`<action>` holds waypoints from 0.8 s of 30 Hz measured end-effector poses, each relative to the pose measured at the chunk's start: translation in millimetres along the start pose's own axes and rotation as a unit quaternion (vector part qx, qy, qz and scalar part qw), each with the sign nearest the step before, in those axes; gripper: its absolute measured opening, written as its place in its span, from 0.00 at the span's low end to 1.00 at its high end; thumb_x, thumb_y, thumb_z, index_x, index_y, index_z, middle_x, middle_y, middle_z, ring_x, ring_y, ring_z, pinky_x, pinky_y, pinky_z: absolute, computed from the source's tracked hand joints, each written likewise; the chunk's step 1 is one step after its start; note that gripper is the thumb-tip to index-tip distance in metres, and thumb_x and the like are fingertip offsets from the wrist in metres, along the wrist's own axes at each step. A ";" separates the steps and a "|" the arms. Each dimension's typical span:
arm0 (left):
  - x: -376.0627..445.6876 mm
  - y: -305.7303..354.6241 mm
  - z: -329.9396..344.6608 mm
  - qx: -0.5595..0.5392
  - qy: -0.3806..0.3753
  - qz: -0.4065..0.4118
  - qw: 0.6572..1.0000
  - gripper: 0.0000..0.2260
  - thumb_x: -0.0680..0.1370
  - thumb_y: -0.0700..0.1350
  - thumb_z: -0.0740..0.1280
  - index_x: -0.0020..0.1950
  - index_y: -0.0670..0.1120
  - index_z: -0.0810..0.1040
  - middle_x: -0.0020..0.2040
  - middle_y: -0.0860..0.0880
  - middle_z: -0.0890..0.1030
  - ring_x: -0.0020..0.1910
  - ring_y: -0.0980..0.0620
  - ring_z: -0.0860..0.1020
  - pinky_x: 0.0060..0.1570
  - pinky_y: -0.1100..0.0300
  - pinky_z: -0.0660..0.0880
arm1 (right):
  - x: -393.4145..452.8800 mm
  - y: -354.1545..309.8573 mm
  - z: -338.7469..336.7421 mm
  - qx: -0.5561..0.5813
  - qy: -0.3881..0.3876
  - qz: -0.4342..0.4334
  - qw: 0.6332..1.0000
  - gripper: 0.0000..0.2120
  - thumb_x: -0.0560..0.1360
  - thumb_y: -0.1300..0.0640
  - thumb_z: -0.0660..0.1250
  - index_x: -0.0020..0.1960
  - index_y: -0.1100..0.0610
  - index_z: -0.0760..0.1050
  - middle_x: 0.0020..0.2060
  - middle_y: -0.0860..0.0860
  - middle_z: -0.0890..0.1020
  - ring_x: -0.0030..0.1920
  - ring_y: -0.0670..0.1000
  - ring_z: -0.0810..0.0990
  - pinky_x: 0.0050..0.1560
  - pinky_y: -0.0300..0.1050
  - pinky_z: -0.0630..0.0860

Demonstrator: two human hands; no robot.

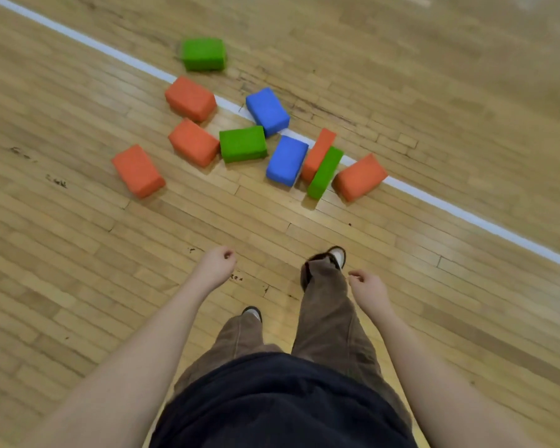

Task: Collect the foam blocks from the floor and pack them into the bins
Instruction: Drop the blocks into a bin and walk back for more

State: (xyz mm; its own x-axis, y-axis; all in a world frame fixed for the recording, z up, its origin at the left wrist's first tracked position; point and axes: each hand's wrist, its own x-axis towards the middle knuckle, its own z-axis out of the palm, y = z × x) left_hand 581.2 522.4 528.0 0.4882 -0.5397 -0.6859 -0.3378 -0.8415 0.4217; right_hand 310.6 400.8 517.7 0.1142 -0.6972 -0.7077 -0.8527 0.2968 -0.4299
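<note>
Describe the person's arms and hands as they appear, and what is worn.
Both forearms are bare: no sleeves, gloves, watch or rings show on the left hand or the right hand. Below them are a dark top, brown trousers and dark shoes with white uppers.

bright even light, soft blur, warped edges
</note>
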 end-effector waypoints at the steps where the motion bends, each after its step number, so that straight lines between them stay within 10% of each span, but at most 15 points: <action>1: 18.5 25.8 -2.0 0.015 -0.002 0.014 1.000 0.15 0.81 0.46 0.58 0.62 0.40 0.75 0.54 0.43 0.78 0.49 0.48 0.74 0.46 0.61 0.67 | 18.6 -0.9 -10.8 0.012 0.002 0.012 1.000 0.15 0.80 0.56 0.56 0.63 0.58 0.74 0.53 0.56 0.80 0.45 0.52 0.76 0.39 0.42 0.69; 14: 200.8 282.2 11.2 0.134 0.014 0.122 0.983 0.16 0.80 0.46 0.58 0.66 0.42 0.72 0.62 0.44 0.74 0.61 0.45 0.72 0.59 0.54 0.69 | 253.5 -112.0 -176.1 0.024 -0.010 -0.043 0.999 0.16 0.80 0.57 0.56 0.65 0.59 0.73 0.57 0.55 0.79 0.56 0.54 0.76 0.49 0.41 0.68; 24: 412.6 317.7 67.2 0.238 0.046 0.210 0.947 0.21 0.79 0.49 0.61 0.71 0.47 0.67 0.66 0.43 0.70 0.62 0.40 0.69 0.61 0.49 0.66 | 447.0 -151.7 -127.8 -0.008 0.020 -0.128 0.992 0.18 0.78 0.54 0.59 0.67 0.52 0.70 0.54 0.55 0.77 0.55 0.56 0.75 0.53 0.49 0.72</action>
State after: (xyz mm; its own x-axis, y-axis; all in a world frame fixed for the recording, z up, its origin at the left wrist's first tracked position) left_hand 621.2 34.2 339.1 0.2905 -0.8431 -0.4525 -0.8319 -0.4562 0.3159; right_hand 425.8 -39.3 338.2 0.3074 -0.7739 -0.5537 -0.8069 0.0965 -0.5828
